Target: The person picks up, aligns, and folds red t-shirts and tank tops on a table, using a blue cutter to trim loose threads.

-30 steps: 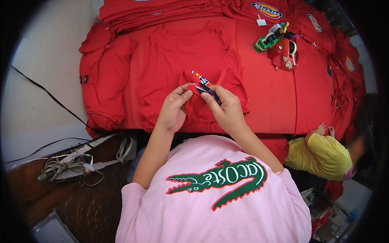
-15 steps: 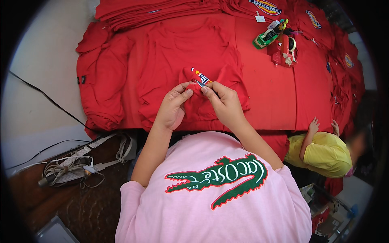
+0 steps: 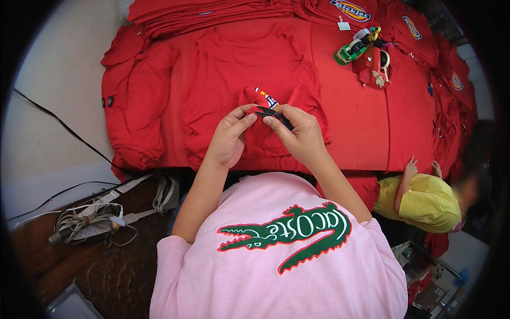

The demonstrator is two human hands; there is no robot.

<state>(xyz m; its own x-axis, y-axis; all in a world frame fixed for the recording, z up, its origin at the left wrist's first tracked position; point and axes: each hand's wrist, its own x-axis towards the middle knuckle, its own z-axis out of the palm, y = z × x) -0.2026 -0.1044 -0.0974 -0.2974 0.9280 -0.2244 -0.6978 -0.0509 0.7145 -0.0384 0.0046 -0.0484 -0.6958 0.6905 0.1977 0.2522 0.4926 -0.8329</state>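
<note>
The left hand (image 3: pixel 229 139) and the right hand (image 3: pixel 298 137) are meeting close together over a red shirt (image 3: pixel 234 80) that is lying spread flat on the worktop (image 3: pixel 356 127). Between the fingertips of both hands a small dark tool (image 3: pixel 271 114) is being pinched; its exact kind is too small to tell. The left thumb and forefinger are closing on its near end, while the right hand is wrapping around the rest. Just above the hands, a small striped label (image 3: pixel 265 97) is sticking up from a raised fold of the shirt. The shirt is covering most of the worktop, and a stack of folded red garments (image 3: pixel 212 13) is lying along the far edge. Well apart to the right, a green and red cluster of tools (image 3: pixel 366 53) is resting on the red cloth. A second person in a yellow top (image 3: pixel 427 202) is sitting low at the right, near the worktop's corner. On the floor at the left, a tangle of grey cables (image 3: pixel 90 220) is lying beside the worktop.
</note>
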